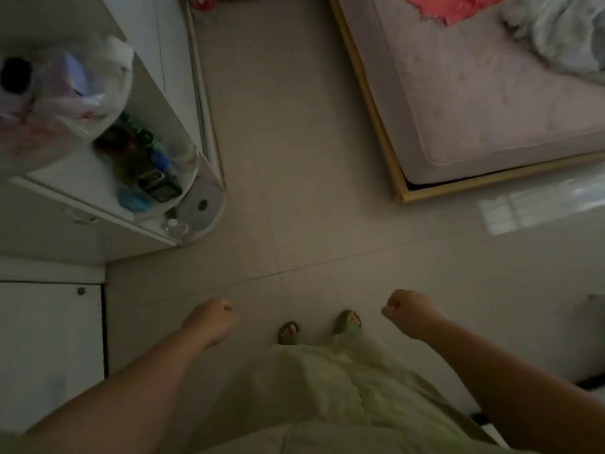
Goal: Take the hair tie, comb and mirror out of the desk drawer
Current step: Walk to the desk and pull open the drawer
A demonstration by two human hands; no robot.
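Note:
I look straight down at a tiled floor. My left hand (209, 321) hangs low and left of my feet, curled into a loose fist with nothing in it. My right hand (409, 311) is held out on the other side, also a closed fist and holding nothing. A white desk (98, 204) stands at the left, with a drawer handle (82, 219) on its shut front. No hair tie, comb or mirror is in view.
The desk top holds a plastic bag (65, 96), several bottles (140, 149) and a blue item (132, 201). A round shelf end holds a paper roll (199, 206). A white cabinet door (49, 348) is at lower left. A bed (491, 93) with a wooden frame fills the upper right.

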